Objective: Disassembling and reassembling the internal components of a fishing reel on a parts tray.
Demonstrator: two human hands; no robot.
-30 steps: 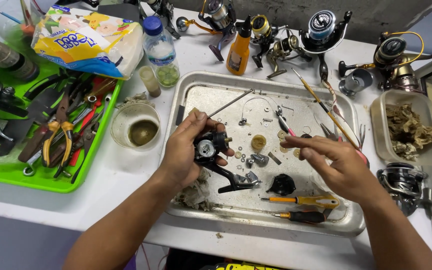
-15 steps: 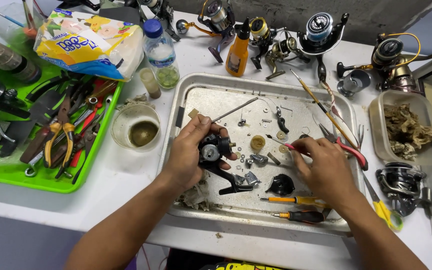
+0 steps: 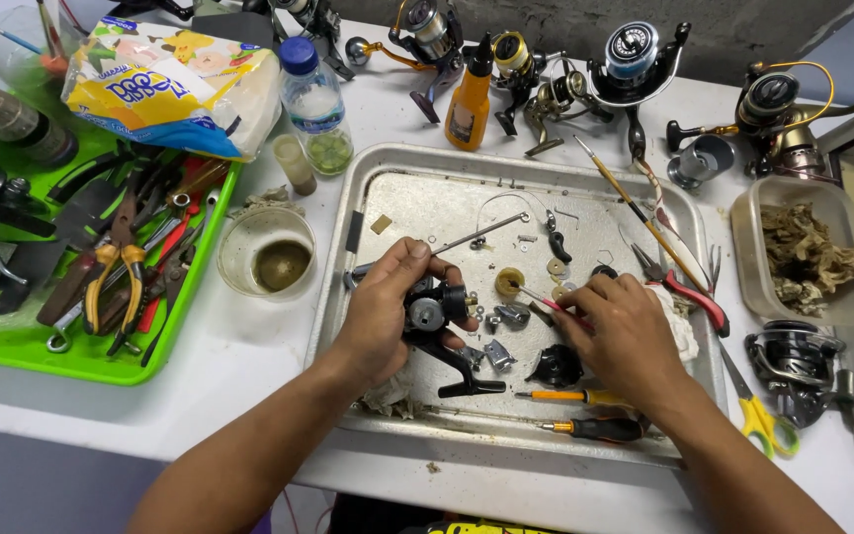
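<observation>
- Place: fishing-reel repair workbench, small workshop.
- White table point(image 3: 249, 396), stained, crowded.
- Metal tray point(image 3: 427, 198) of loose reel parts.
- Green tray point(image 3: 91, 361) of pliers and hand tools.
- Row of spinning reels point(image 3: 635, 59) along the back edge.
- Orange oil bottle point(image 3: 469, 94).

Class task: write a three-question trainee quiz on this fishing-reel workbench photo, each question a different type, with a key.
1. True or false: the left hand holds the black reel body over the metal tray.
2. The right hand holds: A) red-handled thin tool B) yellow scissors C) orange bottle
3. Fill in: the pliers lie in the ____ tray.

Key: 1 true; 2 A; 3 green
</observation>
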